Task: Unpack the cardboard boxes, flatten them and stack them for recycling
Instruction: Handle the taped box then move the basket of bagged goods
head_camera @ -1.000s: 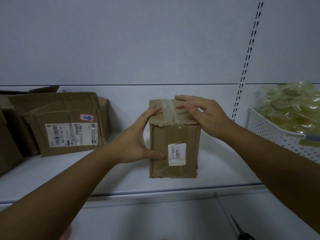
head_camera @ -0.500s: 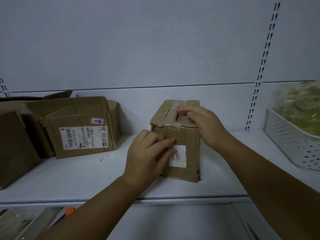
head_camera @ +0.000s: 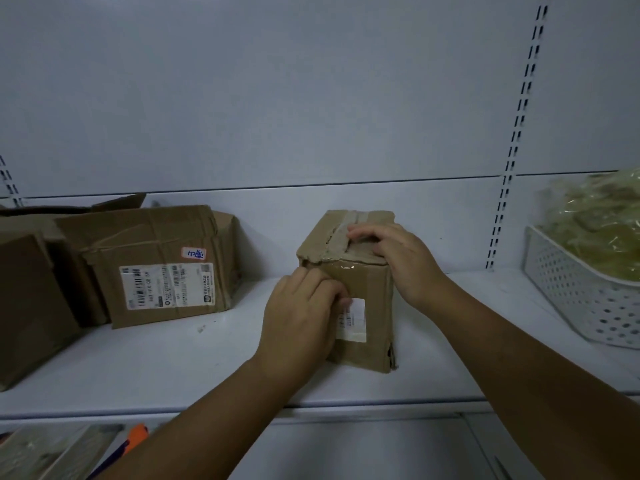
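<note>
**Q:** Where's the box, and who's got it?

**Me:** The box (head_camera: 367,292) stands upright mid-shelf (head_camera: 173,368), near the front edge and well apart from the other boxes (head_camera: 162,265) on the left and the basket (head_camera: 571,296) on the right. My right hand (head_camera: 405,265) grips it from above, palm over the top right edge and fingers (head_camera: 360,233) curled across the lid onto the tape (head_camera: 341,226). My left hand (head_camera: 301,323) is against the front face with its fingers bent and the tips up by the top edge.

**Q:** Has the left pinched anything?

**Me:** I can't tell. The knuckles hide the fingertips. They sit where the glossy tape runs down over the front, so my guess is they're hunting for a tape end. I can't see whether one is caught.

**Q:** Why hold it like that?

**Me:** The right hand pins the box down so it won't slide or tip while the left works at the seal. Leaving it on the shelf lets the shelf carry the weight.

**Q:** What condition is it in?

**Me:** It's small, brown and well worn. The lid is sealed, with a pale strip down the seam. The lid's front edge is crushed and ragged at the left corner, and the lower right corner is split and frayed. There's a white label (head_camera: 356,320) on the front, partly behind my left hand, with print too small to read.

**Q:** How far along?

**Me:** Early, I'd judge. It isn't opened yet, let alone flattened.
</note>
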